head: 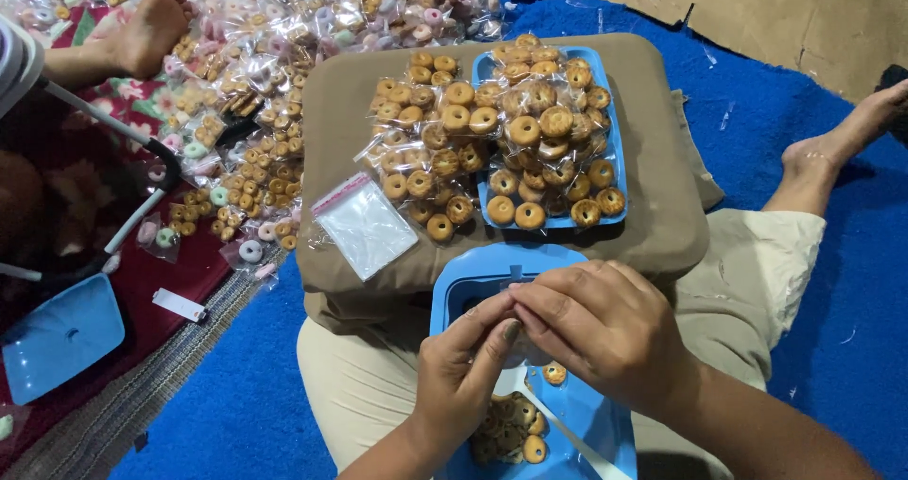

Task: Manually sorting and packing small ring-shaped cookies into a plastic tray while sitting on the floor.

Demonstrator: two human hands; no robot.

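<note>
Both hands are meeting over the blue container (567,414) of ring cookies (511,433). The left hand (461,371) and right hand (605,329) are pinching a small clear bag (522,348) between their fingertips, which are pressed together at its top while it is hanging just above the cookies.

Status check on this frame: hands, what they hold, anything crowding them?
Left hand and right hand pinch a small clear bag together over the blue container. Loose ring cookies below. Nothing blocking.

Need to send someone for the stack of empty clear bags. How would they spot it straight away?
Find the brown cushion in front of the person's knees, with a blue tray of packed ring cookies on it. The empty clear bags lie at its near left corner. Unlike the bags around them, they are flat, with nothing inside.
</note>
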